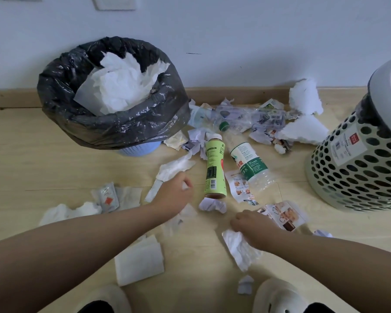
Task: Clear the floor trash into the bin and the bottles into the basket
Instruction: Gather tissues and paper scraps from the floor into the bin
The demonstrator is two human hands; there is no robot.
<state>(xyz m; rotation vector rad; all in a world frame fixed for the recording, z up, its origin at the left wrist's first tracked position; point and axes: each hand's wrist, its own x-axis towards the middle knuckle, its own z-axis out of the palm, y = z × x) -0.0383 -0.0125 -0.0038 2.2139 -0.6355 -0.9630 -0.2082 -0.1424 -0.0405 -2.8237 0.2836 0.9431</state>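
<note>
Slippers (104, 299) flank the floor's (54, 166) near edge. Of the hands, left hand (174, 196) pinches a tissue (175, 168), right hand (252, 224) grips a second tissue (239, 247). Just right of the left hand lies the green bottle (215, 170), cap (217, 137) toward the wall (235, 30); bin (61, 91) back-left, basket (359, 172) at the right edge.

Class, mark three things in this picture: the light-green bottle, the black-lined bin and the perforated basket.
light-green bottle (213, 168): head view, on its label, mid-body.
black-lined bin (122, 127): head view, on the bag folded over the front rim.
perforated basket (359, 177): head view, on its holed side wall.
</note>
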